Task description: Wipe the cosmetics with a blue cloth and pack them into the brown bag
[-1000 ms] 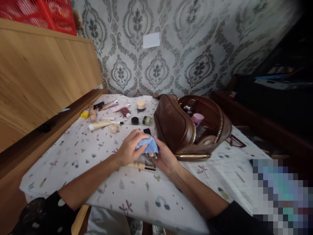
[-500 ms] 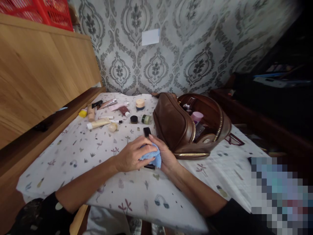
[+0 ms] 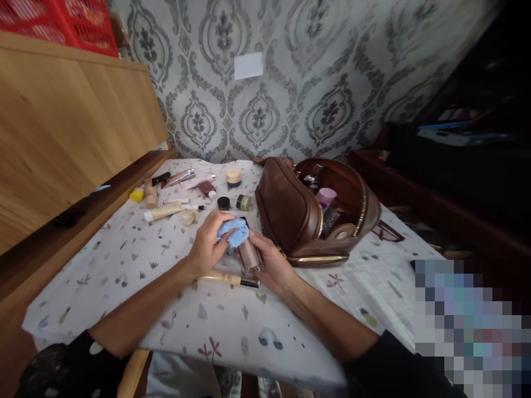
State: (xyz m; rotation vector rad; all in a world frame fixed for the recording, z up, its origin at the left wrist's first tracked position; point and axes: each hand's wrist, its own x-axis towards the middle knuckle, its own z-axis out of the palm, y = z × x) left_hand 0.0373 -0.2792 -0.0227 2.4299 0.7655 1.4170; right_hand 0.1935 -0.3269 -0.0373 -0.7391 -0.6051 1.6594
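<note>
My left hand (image 3: 208,239) grips a crumpled light-blue cloth (image 3: 237,231), pressed against the upper part of a foundation bottle (image 3: 249,257). The bottle has a clear glass body with beige liquid inside and a black cap, mostly covered by the cloth. Closed around the bottle's right side is my right hand (image 3: 274,264), with the thumb along it. Just below the hands, a cream tube with a dark cap (image 3: 230,279) lies on the patterned tablecloth (image 3: 136,309). To the right of my hands stands a brown leather bag (image 3: 286,210), unzipped, with cosmetics inside.
Several tubes, including a cream-coloured tube (image 3: 166,211), lie at the back left. Near them stand a black-lidded jar (image 3: 223,203), a green jar (image 3: 244,203) and a beige-lidded jar (image 3: 233,177). A wooden cabinet (image 3: 78,105) borders the left; dark-framed glasses (image 3: 389,231) lie right of the bag.
The cloth has slid from the bottle's lower body up towards its cap, baring the beige glass body. Both hands have shifted slightly up and left in view.
</note>
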